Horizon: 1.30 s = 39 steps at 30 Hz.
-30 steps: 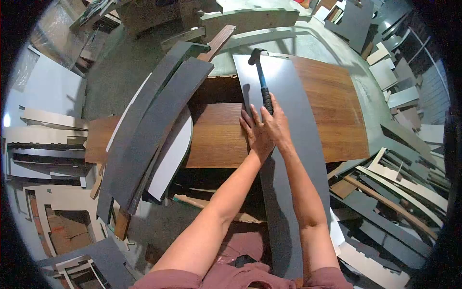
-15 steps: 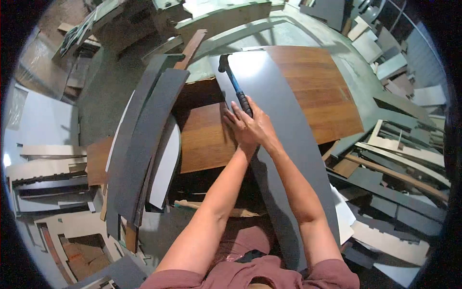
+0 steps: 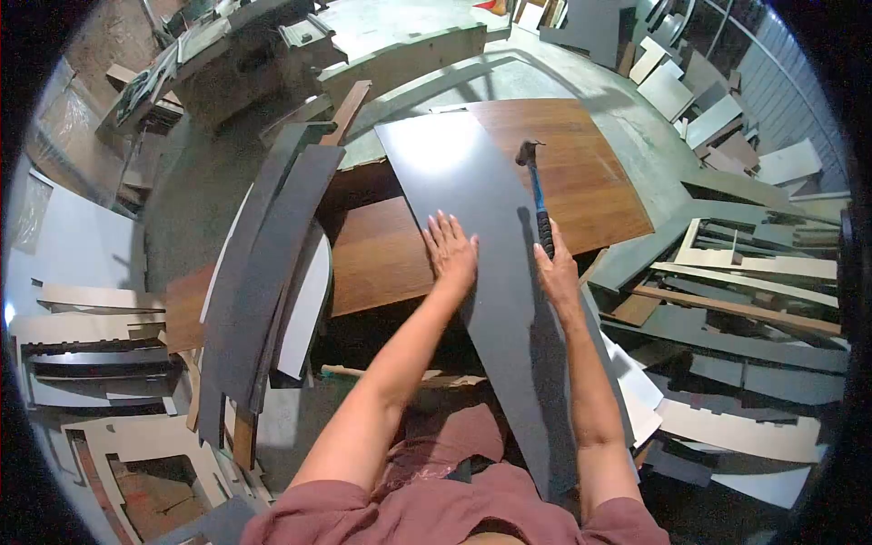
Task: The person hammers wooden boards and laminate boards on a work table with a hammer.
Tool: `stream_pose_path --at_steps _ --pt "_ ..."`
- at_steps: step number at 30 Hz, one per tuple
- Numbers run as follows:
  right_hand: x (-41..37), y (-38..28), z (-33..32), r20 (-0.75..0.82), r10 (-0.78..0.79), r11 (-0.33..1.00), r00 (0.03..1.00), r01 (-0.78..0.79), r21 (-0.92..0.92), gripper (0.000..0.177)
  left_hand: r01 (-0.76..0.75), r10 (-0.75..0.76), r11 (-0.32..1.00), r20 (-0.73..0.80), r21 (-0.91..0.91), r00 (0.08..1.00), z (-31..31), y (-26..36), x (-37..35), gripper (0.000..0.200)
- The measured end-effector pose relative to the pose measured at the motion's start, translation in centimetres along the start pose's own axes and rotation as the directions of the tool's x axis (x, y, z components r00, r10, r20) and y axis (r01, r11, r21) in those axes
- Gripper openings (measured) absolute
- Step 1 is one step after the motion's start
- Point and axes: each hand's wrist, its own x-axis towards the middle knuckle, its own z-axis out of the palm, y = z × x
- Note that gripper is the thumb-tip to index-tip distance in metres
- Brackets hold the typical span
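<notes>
A long grey panel [image 3: 504, 263] slants across the middle of the head view, lying over brown wood-grain boards [image 3: 581, 173]. My left hand [image 3: 451, 254] rests flat on the panel near its left edge, fingers stretched out, holding nothing. In my right hand [image 3: 558, 272] is a hammer [image 3: 537, 186], gripped by its black handle, the blue shaft and dark head pointing away from me. The hammer is over the right side of the panel and the wood-grain board, apart from my left hand.
Dark grey strips and a white-edged board lean in a stack [image 3: 263, 272] on the left. Offcuts [image 3: 745, 272] pile up on the right. More boards [image 3: 100, 318] stand at far left, and a low concrete ledge [image 3: 409, 64] runs across the back.
My hands were close together at the panel's left edge and have moved apart. The right hand carried the hammer to the right; the left now lies flat on the panel.
</notes>
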Motion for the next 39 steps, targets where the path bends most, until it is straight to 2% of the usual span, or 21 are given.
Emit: stream_pose_path --at_steps 3,7,10,15,17,18,20,24,26,27,29,31,33,34,35,37,39 --pt "0.3 0.4 0.6 -0.003 0.004 1.0 1.0 -0.004 -0.003 0.054 -0.06 0.052 0.993 -0.08 -0.1 0.995 0.1 0.5 -3.7 0.064" --pt "0.7 0.7 1.5 0.041 0.049 0.999 0.998 -0.049 -0.005 0.054 -0.049 0.037 0.991 -0.103 -0.122 0.994 -0.2 0.6 -3.9 0.064" --pt "0.8 0.8 2.1 -0.015 -0.058 0.998 0.998 0.058 -0.038 0.055 -0.068 0.054 0.992 -0.129 -0.107 0.99 -0.2 0.6 -3.9 0.063" --pt "0.9 1.9 3.1 0.017 -0.009 0.999 1.0 0.01 -0.037 0.054 -0.075 0.05 0.989 -0.192 -0.124 0.98 0.6 0.5 -3.7 0.062" --pt "0.9 3.0 3.7 -0.059 -0.111 0.987 0.992 0.103 -0.121 0.053 -0.075 0.052 0.99 -0.185 -0.121 0.981 0.3 0.6 -3.8 0.063" --pt "1.0 3.4 3.8 -0.054 -0.111 0.987 0.992 0.104 -0.122 0.053 -0.083 0.06 0.99 -0.185 -0.117 0.981 0.1 0.6 -3.8 0.063" --pt "1.1 3.7 3.7 0.017 -0.039 0.984 0.999 0.042 -0.172 0.053 -0.082 0.062 0.991 -0.182 -0.106 0.981 0.2 0.5 -3.9 0.063" --pt "0.0 1.8 3.8 0.008 -0.037 0.993 0.999 0.038 -0.113 0.053 -0.085 0.065 0.99 -0.176 -0.109 0.982 0.1 0.5 -3.8 0.062" --pt "-0.9 -1.2 3.5 0.133 0.112 0.992 0.985 -0.119 0.042 0.053 -0.08 0.057 0.989 -0.174 -0.124 0.983 0.1 0.5 -3.8 0.062" --pt "-1.2 -1.1 4.1 0.135 0.115 0.992 0.984 -0.122 0.041 0.053 -0.081 0.056 0.987 -0.172 -0.137 0.984 0.1 0.5 -3.8 0.063" --pt "-1.6 -1.3 5.1 0.114 -0.007 1.0 0.993 0.005 0.022 0.053 -0.089 0.067 0.987 -0.16 -0.133 0.985 0.0 0.5 -3.9 0.063" --pt "-2.2 -2.5 5.6 0.157 0.02 0.995 0.987 -0.035 0.096 0.051 -0.094 0.074 0.987 -0.153 -0.128 0.985 -0.3 0.4 -4.1 0.063" --pt "-2.7 -4.1 6.1 0.183 -0.063 0.99 0.981 0.038 0.135 0.05 -0.092 0.097 0.995 -0.129 0.041 0.987 -0.5 0.4 -4.4 0.063" --pt "-2.7 -4.4 6.4 0.216 -0.07 0.992 0.974 0.044 0.122 0.051 -0.101 0.107 0.991 -0.069 0.089 0.992 -0.4 0.4 -4.2 0.062" --pt "-2.8 -4.6 6.7 0.218 -0.07 0.992 0.973 0.044 0.122 0.051 -0.099 0.106 0.991 -0.069 0.089 0.992 -0.2 0.3 -4.1 0.062" --pt "-2.9 -5.0 7.3 0.317 -0.011 0.996 0.948 -0.017 0.086 0.051 -0.161 0.174 0.981 -0.123 0.113 0.977 0.1 0.0 -4.0 0.058" --pt "-2.9 -5.7 7.5 0.354 0.015 0.997 0.935 -0.042 0.071 0.053 -0.183 0.19 0.98 -0.107 0.073 0.976 0.4 -0.2 -4.1 0.056"
